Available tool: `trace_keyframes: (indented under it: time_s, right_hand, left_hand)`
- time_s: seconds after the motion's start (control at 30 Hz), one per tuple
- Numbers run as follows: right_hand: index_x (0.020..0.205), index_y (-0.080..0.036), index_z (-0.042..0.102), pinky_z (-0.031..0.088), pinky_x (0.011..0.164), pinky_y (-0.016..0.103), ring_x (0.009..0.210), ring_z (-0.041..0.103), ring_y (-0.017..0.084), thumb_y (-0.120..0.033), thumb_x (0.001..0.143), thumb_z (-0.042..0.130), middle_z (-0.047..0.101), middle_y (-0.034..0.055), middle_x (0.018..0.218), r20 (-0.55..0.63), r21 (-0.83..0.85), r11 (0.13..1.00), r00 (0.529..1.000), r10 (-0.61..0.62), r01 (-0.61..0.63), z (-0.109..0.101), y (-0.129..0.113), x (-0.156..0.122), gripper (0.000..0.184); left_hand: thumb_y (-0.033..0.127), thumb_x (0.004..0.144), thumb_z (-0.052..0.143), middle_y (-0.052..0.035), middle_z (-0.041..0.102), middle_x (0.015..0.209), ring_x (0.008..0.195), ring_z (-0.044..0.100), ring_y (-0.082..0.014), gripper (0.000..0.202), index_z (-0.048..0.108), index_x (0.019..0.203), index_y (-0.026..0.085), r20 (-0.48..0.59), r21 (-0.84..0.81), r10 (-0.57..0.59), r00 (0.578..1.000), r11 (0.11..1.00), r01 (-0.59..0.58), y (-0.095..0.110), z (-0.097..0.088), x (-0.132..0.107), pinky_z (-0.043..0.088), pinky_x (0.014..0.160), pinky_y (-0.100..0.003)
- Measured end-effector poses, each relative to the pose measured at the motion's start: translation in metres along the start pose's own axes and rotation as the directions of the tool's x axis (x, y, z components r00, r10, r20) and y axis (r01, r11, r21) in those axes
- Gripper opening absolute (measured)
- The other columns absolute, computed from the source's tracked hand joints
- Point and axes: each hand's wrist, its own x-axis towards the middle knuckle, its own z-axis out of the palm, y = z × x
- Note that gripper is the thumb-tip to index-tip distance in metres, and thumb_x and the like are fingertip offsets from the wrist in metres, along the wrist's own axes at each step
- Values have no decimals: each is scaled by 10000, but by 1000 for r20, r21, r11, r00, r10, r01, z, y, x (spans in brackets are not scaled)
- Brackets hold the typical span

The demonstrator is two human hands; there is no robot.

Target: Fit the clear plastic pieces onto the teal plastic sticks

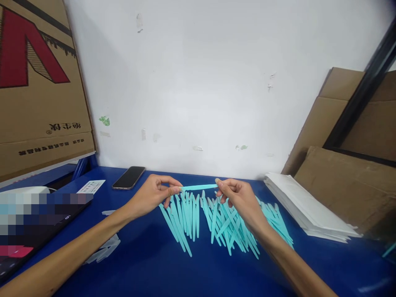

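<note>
Between both hands, a slim turquoise eyebrow razor [199, 187] is held level above the blue table. My left hand [154, 194] pinches its left end between thumb and fingers. At its other end, my right hand [236, 194] grips with thumb and fingertips, hiding that tip. Beneath the hands lie many similar razors: a loose fan on the left [185, 218], a crossed pile in the middle [230, 231] and another group [278, 225] partly behind my right wrist. Several translucent plastic sleeves [107, 249] rest beside my left forearm, which covers some of them.
A phone [129, 178] lies near the wall, with a printed card [92, 186] to its left. A dark, partly blurred item [34, 235] fills the left edge. White paper bags [309, 206] are stacked at right, before cardboard [346, 185]. A large carton [46, 107] stands upper left.
</note>
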Motion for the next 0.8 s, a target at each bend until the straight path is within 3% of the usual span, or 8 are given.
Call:
trace_keyframes:
  time_s: [0.07,0.27,0.47,0.57,0.7,0.8]
  right_hand:
    - [720,-161,651,369,490,223,508,519,103,-620,817,637,644,20,616,6,-4,1000,1000,5,-5,1,2,0,469]
    - [714,-166,628,384,503,224,581,592,132,-613,833,626,663,34,653,103,-11,999,994,31,-30,6,14,3,463]
    - [703,-171,620,382,504,234,549,577,130,-613,830,629,648,25,623,83,-53,998,996,-18,22,11,21,5,460]
    - [714,-175,616,394,510,237,564,589,137,-611,831,628,646,25,636,101,-39,999,994,-32,36,8,15,3,452]
    - [701,-191,568,396,519,227,561,568,119,-572,856,618,604,-3,622,250,21,1000,968,-26,21,-5,-6,-3,414]
    - [741,-202,597,397,521,231,550,547,117,-557,876,593,597,-7,626,383,-57,998,924,-9,34,-9,-17,-9,380]
  left_hand:
    - [468,854,662,68,511,411,395,459,-72,335,726,951,154,-11,9,11,1000,1000,-11,2,1,-1,435,544,-222]
    - [505,832,667,62,479,457,399,396,-71,364,729,910,154,-35,48,-27,999,998,28,6,-4,-1,300,427,-201]
    - [486,827,661,-1,627,624,429,442,-73,346,717,873,148,0,108,-61,998,992,61,-4,-5,4,331,448,-212]
    - [502,838,640,5,607,616,448,461,-85,359,697,880,150,15,108,-62,998,992,60,-12,-3,6,359,475,-221]
    - [508,871,602,47,502,526,487,492,-112,353,668,927,167,42,85,-8,999,996,5,-11,-4,5,394,522,-230]
    - [507,880,596,55,481,513,496,490,-116,348,672,971,180,70,89,7,998,996,-14,-4,-2,2,424,545,-240]
